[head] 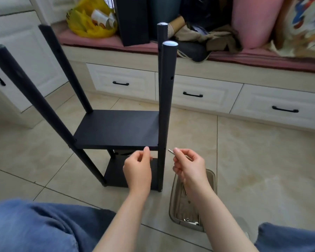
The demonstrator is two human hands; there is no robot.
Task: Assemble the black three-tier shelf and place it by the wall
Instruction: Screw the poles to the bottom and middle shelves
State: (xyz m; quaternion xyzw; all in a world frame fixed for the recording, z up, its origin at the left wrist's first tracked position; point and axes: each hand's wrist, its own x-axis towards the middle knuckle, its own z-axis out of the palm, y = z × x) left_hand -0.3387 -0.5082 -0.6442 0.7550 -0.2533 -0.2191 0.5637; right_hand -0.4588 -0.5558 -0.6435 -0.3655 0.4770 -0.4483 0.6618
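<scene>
Black round-post metal shelf frame [116,130], left hand [137,170] curled at its board edge, grip unclear, right hand [188,167] pinching slim silver metal pin [171,151] beside it

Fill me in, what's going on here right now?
A seated person is assembling the black four-pole shelf frame; two boards are fitted. The right hand pinches a small silver metal piece beside the near right pole. The left hand is at the front edge of the upper board. A translucent plastic tray of hardware lies on the floor.

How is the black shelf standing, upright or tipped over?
Upright: the shelf stands on the tiled floor, its four poles pointing up.
</scene>
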